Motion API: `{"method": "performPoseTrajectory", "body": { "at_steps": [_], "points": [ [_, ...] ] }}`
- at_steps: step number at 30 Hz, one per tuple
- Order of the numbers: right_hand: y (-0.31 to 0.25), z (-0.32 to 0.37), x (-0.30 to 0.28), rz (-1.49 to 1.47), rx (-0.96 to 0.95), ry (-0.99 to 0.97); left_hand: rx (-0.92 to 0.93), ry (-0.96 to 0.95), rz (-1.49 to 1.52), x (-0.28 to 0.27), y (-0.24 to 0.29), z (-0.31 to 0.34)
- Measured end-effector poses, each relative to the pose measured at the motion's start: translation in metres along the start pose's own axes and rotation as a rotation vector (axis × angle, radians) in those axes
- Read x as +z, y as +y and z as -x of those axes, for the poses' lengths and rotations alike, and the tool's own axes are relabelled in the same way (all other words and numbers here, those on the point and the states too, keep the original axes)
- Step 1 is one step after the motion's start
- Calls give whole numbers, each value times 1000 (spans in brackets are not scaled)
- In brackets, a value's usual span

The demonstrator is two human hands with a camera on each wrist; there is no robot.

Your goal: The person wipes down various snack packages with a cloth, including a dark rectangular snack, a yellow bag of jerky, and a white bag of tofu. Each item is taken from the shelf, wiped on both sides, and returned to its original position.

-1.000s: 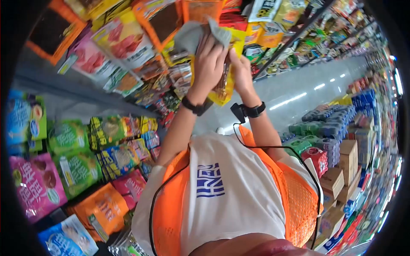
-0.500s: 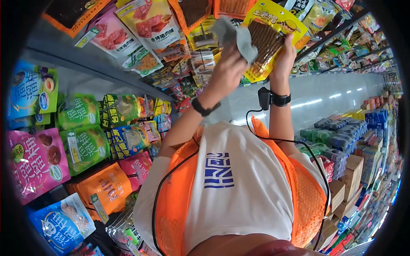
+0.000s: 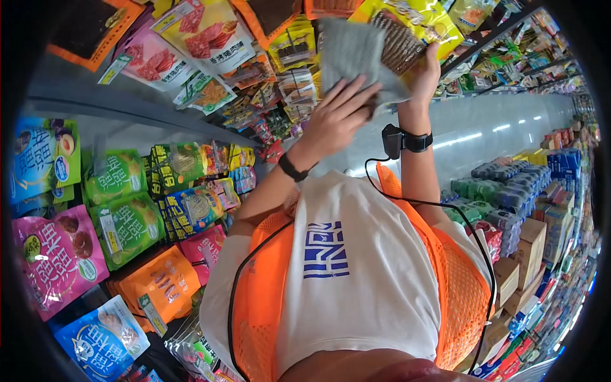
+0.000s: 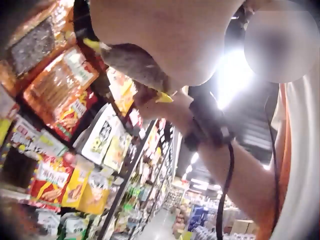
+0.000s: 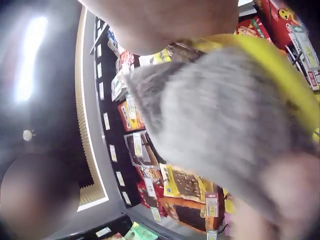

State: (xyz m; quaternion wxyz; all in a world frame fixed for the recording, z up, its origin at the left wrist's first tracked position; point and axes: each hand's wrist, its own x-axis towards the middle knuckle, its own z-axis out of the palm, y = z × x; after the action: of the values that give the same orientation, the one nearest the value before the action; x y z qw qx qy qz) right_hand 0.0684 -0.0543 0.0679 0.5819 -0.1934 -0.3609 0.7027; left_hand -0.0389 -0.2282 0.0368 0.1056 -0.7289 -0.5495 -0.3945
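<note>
In the head view my left hand (image 3: 337, 121) holds a grey cloth (image 3: 353, 54) against the lower left of a yellow snack pack (image 3: 439, 25). The fingers lie spread over the cloth; the thumb is hidden. Dark brown jerky sticks show through the pack's window. My right hand (image 3: 421, 86) grips the pack at its lower right edge, the thumb along the front. The cloth covers part of the pack. In the right wrist view the blurred cloth (image 5: 215, 110) fills the middle, before the yellow pack (image 5: 285, 65).
Hanging snack packs (image 3: 213, 38) crowd the rack close behind the hands. Bagged snacks (image 3: 130, 223) fill a display at left. Bundled drinks (image 3: 503, 184) and cardboard boxes (image 3: 528, 251) line the aisle's right side. A black cable (image 3: 458, 213) runs from the right wrist.
The yellow pack came into fuller view to the right, then moved up slightly. The cloth, bunched half a second ago, now spreads over the pack's left side under the left fingers.
</note>
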Motion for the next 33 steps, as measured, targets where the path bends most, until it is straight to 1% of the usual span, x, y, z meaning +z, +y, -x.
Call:
{"method": "performPoseTrajectory", "body": {
  "at_steps": [1, 2, 3, 4, 5, 6, 7, 8, 9, 10, 11, 12, 13, 14, 15, 17, 18, 19, 20, 22, 23, 24, 26, 29, 30, 32, 33],
  "points": [
    [-3, 4, 6, -30, -74, 11, -45, 29, -3, 5, -9, 15],
    [-5, 4, 3, -54, -49, -8, -95, 56, -4, 12, -17, 35],
    [-6, 4, 0, -79, -24, -30, -305, 117, 203, 30, -33, 58],
    [-7, 3, -1, -104, 0, -53, -512, 178, 410, 33, -40, 61],
    [-4, 2, -2, -148, 54, -91, -667, 264, 732, 36, -46, 65],
    [-1, 2, -3, -118, 97, -68, -818, 349, 1057, 24, -43, 53],
    [6, 3, -5, -56, 108, -98, -967, 433, 1383, 17, -40, 46],
    [13, 4, -5, 5, 122, -131, -898, 432, 1648, 18, -40, 44],
    [13, 14, 4, 153, 126, -94, -813, 431, 1908, 21, -40, 40],
    [24, 16, 5, 213, 77, -166, -712, 426, 2161, 21, -36, 36],
    [29, 23, 6, 401, 20, -214, -752, 458, 2345, 22, -27, 30],
    [32, 30, 10, 587, -43, -262, -914, 485, 1941, 16, -14, 19],
    [37, 37, 14, 617, -40, -292, -865, 544, 2086, 24, -20, 32],
    [39, 45, 20, 554, -141, -327, -850, 566, 2108, 27, -22, 39],
    [35, 45, 23, 616, -191, -360, -835, 587, 2131, 25, -21, 42],
    [31, 43, 21, 684, -207, -349, -878, 540, 1936, 14, -26, 44],
    [29, 41, 17, 689, -170, -305, -896, 511, 1842, 6, -27, 39],
    [26, 37, 12, 695, -134, -265, -896, 482, 1812, -10, -25, 24],
    [22, 30, 8, 593, -123, -193, -891, 459, 1779, -23, -25, 12],
    [17, 18, 0, 381, -91, -54, -686, 383, 2251, -20, -10, 27],
    [16, 17, 3, 333, -126, -51, -599, 230, 2208, -19, -2, 33],
    [22, 13, -10, 380, -108, -69, -867, 269, 1982, -14, 16, 35],
    [25, 28, -3, 511, -44, -131, -838, 202, 1912, 11, 21, 46],
    [33, 54, 8, 690, 73, -237, -639, 347, 1869, -16, 14, 9],
    [34, 58, 11, 671, 92, -267, -667, 430, 1741, -24, 9, -4],
    [37, 64, 18, 632, 129, -329, -595, 394, 1627, -44, -2, -22],
    [38, 63, 18, 645, 134, -350, -612, 337, 1544, -45, -10, -23]
  ]
}}
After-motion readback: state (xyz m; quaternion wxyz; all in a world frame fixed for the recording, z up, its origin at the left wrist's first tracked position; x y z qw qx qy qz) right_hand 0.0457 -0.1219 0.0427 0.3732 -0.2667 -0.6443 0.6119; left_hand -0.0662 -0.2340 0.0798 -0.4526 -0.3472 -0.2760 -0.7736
